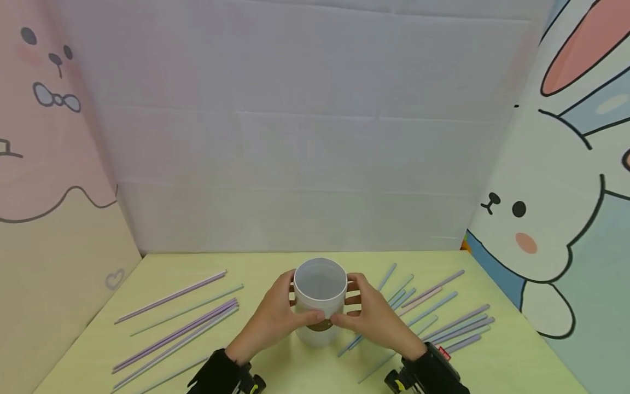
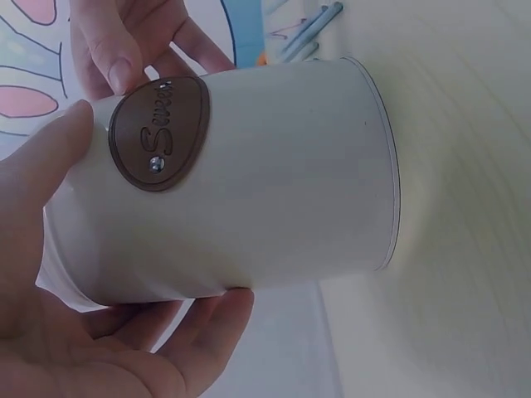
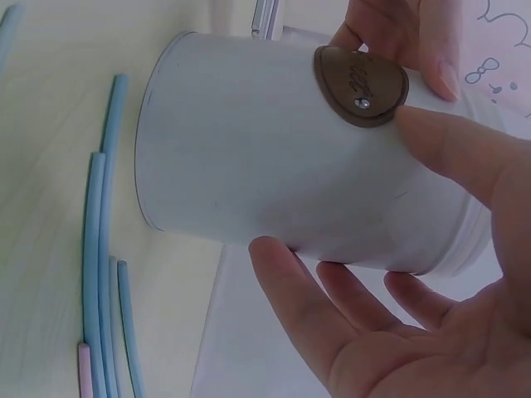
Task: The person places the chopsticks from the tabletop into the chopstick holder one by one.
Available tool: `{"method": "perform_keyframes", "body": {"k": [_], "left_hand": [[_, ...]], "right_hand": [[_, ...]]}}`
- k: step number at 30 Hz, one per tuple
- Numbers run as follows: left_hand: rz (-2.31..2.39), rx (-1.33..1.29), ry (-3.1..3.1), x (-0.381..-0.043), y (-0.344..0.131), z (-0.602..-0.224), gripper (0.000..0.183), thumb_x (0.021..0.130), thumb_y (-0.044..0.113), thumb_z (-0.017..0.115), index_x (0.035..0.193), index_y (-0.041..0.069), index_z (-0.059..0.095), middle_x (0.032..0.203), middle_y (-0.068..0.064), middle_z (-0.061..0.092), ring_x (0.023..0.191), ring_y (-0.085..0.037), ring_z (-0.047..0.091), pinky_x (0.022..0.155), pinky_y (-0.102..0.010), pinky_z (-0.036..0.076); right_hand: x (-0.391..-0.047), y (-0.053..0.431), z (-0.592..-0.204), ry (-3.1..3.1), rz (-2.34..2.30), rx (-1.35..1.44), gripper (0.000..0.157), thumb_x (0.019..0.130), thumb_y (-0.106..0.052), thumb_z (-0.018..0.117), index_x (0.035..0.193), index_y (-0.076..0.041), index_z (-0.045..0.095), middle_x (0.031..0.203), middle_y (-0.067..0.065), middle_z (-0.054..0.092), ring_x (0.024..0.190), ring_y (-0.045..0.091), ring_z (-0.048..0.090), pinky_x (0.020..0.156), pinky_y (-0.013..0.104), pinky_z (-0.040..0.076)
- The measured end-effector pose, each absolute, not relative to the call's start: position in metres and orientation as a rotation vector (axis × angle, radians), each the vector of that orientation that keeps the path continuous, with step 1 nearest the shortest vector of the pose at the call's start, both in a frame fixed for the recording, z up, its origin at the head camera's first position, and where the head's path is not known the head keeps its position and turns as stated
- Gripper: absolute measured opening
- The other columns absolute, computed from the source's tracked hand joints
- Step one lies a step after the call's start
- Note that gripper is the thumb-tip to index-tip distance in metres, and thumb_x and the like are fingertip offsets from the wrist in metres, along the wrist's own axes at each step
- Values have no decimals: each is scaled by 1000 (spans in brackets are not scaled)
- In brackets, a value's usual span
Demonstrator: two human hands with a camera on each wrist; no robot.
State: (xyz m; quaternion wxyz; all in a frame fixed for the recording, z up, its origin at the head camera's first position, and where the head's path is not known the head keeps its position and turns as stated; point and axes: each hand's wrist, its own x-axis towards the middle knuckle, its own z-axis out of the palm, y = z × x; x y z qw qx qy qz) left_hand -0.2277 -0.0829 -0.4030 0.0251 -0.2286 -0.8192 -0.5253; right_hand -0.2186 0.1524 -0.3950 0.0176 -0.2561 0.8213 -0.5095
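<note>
A white cylindrical cup (image 1: 321, 293) with an open top stands upright between both hands at the front middle of the table. Its brown oval label (image 2: 159, 133) faces me, with lettering and small metal studs. My left hand (image 1: 281, 307) grips the left side, thumb across the front near the label and fingers curled round behind. From the right, my right hand (image 1: 372, 313) holds the cup the same way, its thumb touching the label's edge in the right wrist view. The two thumb tips nearly meet. Inside, the visible part of the cup is bare.
Purple and green sticks (image 1: 174, 335) lie slantwise on the yellow table (image 1: 275, 372) to the left. On the right lie several blue, pink and purple sticks (image 1: 433, 312), some partly under the right forearm. A white cloth wall (image 1: 305, 137) rises behind the table.
</note>
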Motion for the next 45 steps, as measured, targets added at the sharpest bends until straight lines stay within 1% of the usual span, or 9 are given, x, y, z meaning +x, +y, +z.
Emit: {"method": "perform_keyframes", "body": {"k": [5, 13, 18, 25, 28, 33, 36, 39, 45], "left_hand": [[-1588, -721, -2550, -227, -80, -409, 94, 70, 50, 81, 142, 14, 32, 133, -5, 43, 114, -22, 45, 89, -42, 48], [-1553, -696, -2560, -222, -79, -409, 97, 69, 53, 80, 143, 14, 31, 133, -5, 41, 113, -21, 45, 87, -43, 48], [-1516, -679, -2557, -222, -79, -410, 98, 68, 55, 80, 142, 14, 31, 132, -4, 41, 111, -20, 44, 88, -46, 46], [-1482, -682, -2574, -221, -83, -408, 100, 67, 55, 80, 143, 14, 30, 133, -3, 41, 112, -19, 44, 88, -47, 43], [-1483, -682, -2588, -222, -85, -406, 102, 65, 55, 82, 144, 15, 30, 135, -3, 40, 114, -20, 44, 90, -48, 43], [-1458, -668, -2598, -224, -89, -404, 103, 64, 56, 82, 144, 17, 30, 138, 1, 38, 117, -19, 45, 93, -46, 43], [-1438, -660, -2603, -222, -93, -404, 103, 64, 57, 81, 144, 17, 30, 138, 2, 39, 118, -20, 46, 94, -44, 44], [-1418, -650, -2605, -219, -100, -404, 96, 65, 57, 81, 140, 18, 35, 134, 3, 43, 115, -18, 47, 94, -42, 44], [-1289, -686, -2611, -203, -115, -401, 61, 70, 54, 78, 118, 30, 49, 118, 14, 48, 104, -12, 52, 88, -37, 49]], "right_hand": [[-213, 156, -395, 2584, -1556, -736, 76, 83, -27, 76, 141, -10, 30, 128, 17, 46, 106, 25, 56, 80, 30, 53], [-209, 155, -394, 2578, -1582, -730, 76, 82, -17, 76, 141, -7, 29, 127, 19, 46, 106, 25, 56, 80, 34, 53], [-212, 156, -399, 2582, -1578, -761, 76, 82, -23, 77, 141, -12, 30, 128, 15, 47, 105, 22, 56, 80, 33, 53], [-209, 162, -389, 2623, -1451, -729, 79, 82, -31, 76, 142, -14, 28, 132, 14, 44, 110, 29, 54, 86, 44, 51], [-206, 173, -379, 2680, -1363, -736, 76, 83, -33, 75, 141, -16, 30, 135, 12, 43, 112, 31, 52, 88, 48, 49], [-199, 203, -359, 2779, -1239, -823, 66, 84, -34, 74, 138, -24, 38, 135, 1, 45, 114, 21, 52, 90, 39, 49], [-195, 225, -352, 2878, -1088, -957, 59, 83, -30, 75, 133, -29, 44, 129, -9, 49, 111, 13, 52, 87, 32, 51], [-192, 248, -350, 2989, -891, -1105, 56, 81, -24, 77, 128, -31, 48, 121, -13, 51, 104, 7, 52, 81, 30, 52], [-188, 287, -358, 3125, -605, -1235, 52, 73, -14, 81, 116, -29, 55, 111, -12, 56, 96, 7, 55, 73, 28, 52]]}}
